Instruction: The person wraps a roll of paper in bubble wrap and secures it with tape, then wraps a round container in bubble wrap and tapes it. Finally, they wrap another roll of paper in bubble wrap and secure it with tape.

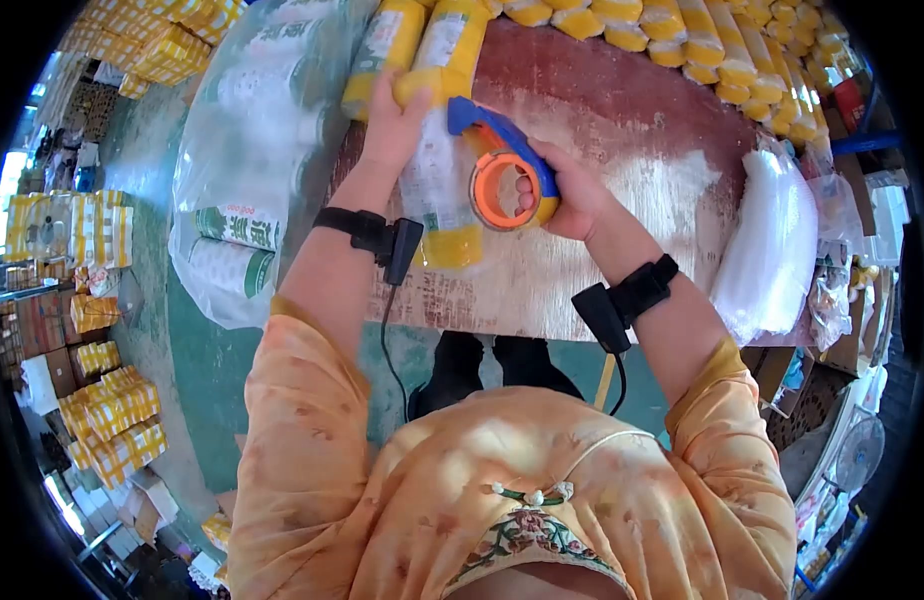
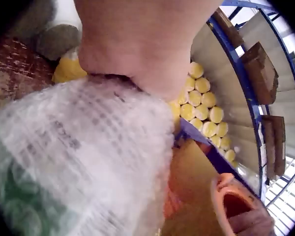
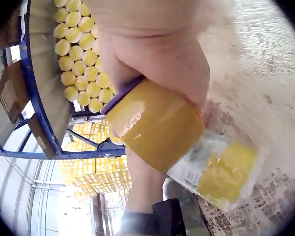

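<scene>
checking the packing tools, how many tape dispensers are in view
1: a blue-and-orange tape dispenser, held in the right hand next to the bubble-wrapped package. Others may be hidden from view.

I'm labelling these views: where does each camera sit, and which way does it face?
Head: worn on the head, facing forward and down at the table; left hand, right hand, forearms and shirt front show.
Left wrist: on that wrist, facing the wrapped package; the left hand fills the top, right fingers show low right.
Right wrist: on that wrist, facing the tape dispenser; the right hand fills the top, the left forearm shows below.
Shared: both wrist views show package, dispenser and stacked yellow packs.
</scene>
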### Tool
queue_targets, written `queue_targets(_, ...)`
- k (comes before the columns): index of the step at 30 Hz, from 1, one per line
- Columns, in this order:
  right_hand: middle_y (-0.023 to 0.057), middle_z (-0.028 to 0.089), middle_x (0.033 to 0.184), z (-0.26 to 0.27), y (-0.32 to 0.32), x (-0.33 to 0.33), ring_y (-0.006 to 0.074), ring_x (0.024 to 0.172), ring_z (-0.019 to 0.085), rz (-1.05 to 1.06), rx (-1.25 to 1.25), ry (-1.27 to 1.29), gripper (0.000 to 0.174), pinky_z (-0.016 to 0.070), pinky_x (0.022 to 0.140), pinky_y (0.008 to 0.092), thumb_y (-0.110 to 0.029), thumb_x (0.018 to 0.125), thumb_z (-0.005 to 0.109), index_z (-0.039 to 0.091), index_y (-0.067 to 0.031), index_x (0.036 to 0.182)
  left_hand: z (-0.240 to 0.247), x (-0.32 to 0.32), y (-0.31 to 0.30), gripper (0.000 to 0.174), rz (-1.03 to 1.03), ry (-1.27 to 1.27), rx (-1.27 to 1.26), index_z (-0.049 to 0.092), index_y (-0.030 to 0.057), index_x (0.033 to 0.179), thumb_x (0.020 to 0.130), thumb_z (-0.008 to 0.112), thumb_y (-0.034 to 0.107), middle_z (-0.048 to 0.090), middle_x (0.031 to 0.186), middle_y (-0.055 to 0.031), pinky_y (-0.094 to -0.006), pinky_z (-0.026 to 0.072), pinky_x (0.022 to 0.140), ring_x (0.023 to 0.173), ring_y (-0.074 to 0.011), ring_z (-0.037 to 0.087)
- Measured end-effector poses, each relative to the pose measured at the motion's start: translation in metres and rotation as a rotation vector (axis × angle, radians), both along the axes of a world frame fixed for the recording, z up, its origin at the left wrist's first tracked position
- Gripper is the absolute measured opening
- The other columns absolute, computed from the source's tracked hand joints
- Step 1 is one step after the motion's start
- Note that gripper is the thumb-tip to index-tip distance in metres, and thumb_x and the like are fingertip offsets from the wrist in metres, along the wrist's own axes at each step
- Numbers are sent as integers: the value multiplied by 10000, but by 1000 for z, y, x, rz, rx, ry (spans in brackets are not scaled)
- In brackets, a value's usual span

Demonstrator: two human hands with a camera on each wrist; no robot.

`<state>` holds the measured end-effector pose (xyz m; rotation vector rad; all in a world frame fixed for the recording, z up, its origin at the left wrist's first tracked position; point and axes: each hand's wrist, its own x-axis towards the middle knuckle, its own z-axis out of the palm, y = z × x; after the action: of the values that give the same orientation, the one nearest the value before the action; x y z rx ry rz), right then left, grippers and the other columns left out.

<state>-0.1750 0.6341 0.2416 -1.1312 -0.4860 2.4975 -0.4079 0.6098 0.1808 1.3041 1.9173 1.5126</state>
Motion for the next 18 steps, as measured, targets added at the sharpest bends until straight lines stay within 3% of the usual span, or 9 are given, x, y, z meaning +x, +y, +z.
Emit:
queue_targets(6,50,562,642,-9,-25,15,156,535,534,37,-22,-45,278,460,522,277,-346,919,475,565,-83,940,-29,23,-60,618,-61,47,15,329,1,1306,787,639,126,432,1250,-232,-395,346,989,1172,-341,428)
queue_targets(8,70,593,920,-24,-34,30,174,786,577,84,-76,-61,300,480,726,314,-319,919,489,540,-69,1076,-29,49,-88,639,-109,-20,-302,322,17,1318,780,649,126,398,1275,-245,-411,345,995,1183,-376,407)
queue_targets(9,81,608,1060,-29,-37,37,182,912,598,106,-109,-72,334,489,829,332,-306,918,495,528,-61,1143,-29,59,-97,673,-111,12,-291,314,31,1330,768,665,147,387,1281,-250,-415,347,994,1181,-389,405)
queue_targets(11,97,590,1117,-30,-38,47,208,1004,580,128,-131,-101,369,451,918,367,-313,921,485,511,-43,1171,-31,78,-113,740,-127,73,-281,298,59,1355,744,696,188,364,1292,-259,-423,351,992,1176,-414,401)
queue_targets(14,99,592,1114,-30,-35,54,212,1000,585,126,-153,-49,372,460,909,371,-318,924,474,514,-35,1162,-4,104,-132,841,-125,406,-485,257,110,1395,706,722,237,321,1314,-278,-430,372,974,1177,-436,397)
queue_targets(18,87,601,1080,-43,-32,60,201,965,591,125,-224,173,348,476,883,371,-311,931,462,527,-42,1143,-9,101,-134,893,-162,245,-506,223,165,1418,684,724,253,278,1336,-295,-439,388,961,1194,-435,387)
